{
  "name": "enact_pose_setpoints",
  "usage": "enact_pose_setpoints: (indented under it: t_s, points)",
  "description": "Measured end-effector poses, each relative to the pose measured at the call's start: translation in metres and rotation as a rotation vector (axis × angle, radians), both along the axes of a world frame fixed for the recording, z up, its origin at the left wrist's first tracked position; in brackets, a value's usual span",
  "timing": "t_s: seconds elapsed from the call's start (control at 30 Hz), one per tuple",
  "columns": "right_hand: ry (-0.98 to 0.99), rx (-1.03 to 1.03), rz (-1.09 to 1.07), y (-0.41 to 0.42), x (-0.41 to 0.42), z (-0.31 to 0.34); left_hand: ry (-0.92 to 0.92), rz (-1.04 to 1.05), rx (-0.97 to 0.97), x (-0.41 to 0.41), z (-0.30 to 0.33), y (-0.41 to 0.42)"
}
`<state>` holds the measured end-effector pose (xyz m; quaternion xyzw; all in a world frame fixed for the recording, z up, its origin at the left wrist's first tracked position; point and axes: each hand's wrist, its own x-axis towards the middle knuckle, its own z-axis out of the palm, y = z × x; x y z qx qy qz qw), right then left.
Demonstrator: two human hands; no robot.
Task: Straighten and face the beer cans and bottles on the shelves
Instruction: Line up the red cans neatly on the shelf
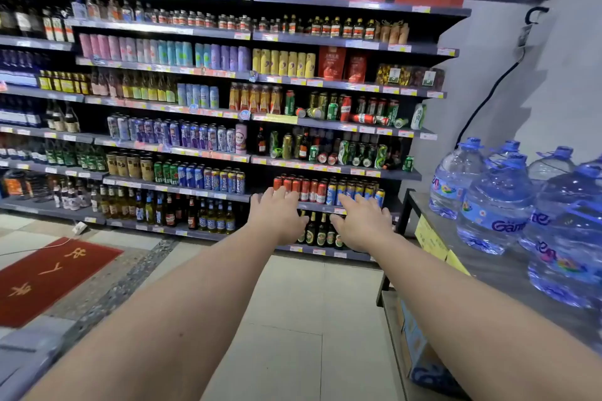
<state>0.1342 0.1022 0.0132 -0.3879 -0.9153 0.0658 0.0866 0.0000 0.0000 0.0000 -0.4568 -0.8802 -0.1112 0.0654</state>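
Both grips, left hand (277, 216) and right hand (363, 225), spread empty before the red cans (301, 189), bare floor (293, 319) below.

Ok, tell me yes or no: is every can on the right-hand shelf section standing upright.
No. Several cans lie tipped over on the shelf above the outstretched left hand and right hand.

hands (277, 215): two
water jugs (495, 205), right bench: at least five
red mat (49, 277): one
red cans (299, 189), near row: six
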Motion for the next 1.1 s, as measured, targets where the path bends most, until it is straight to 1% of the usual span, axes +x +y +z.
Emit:
enact_pose_setpoints:
  t_s: [0.13, 0.27, 0.4, 0.5, 0.57, 0.7, 0.9, 1.1]
  points:
    - [-0.003, 0.005, 0.027, 0.028, -0.03, -0.012, 0.0, 0.012, 0.008, -0.026, -0.011, 0.027]
    - [-0.02, -0.007, 0.031, 0.07, -0.075, -0.03, -0.009, 0.01, 0.004, -0.069, -0.026, 0.069]
    - [-0.013, -0.009, 0.016, 0.124, -0.135, -0.037, -0.007, -0.008, -0.025, -0.132, -0.033, 0.119]
    - [0.011, -0.041, 0.002, 0.169, -0.189, -0.035, -0.042, -0.038, -0.03, -0.191, -0.026, 0.159]
    - [0.027, -0.046, -0.013, 0.199, -0.222, -0.034, -0.033, -0.053, -0.036, -0.227, -0.019, 0.187]
    - [0.078, -0.039, -0.034, 0.258, -0.277, -0.038, -0.028, -0.094, 0.016, -0.285, -0.016, 0.248]
    - [0.077, -0.042, -0.059, 0.362, -0.342, -0.052, -0.031, -0.128, -0.028, -0.357, -0.035, 0.36]
    - [0.055, -0.04, -0.06, 0.492, -0.408, -0.075, -0.021, -0.154, -0.04, -0.426, -0.06, 0.491]
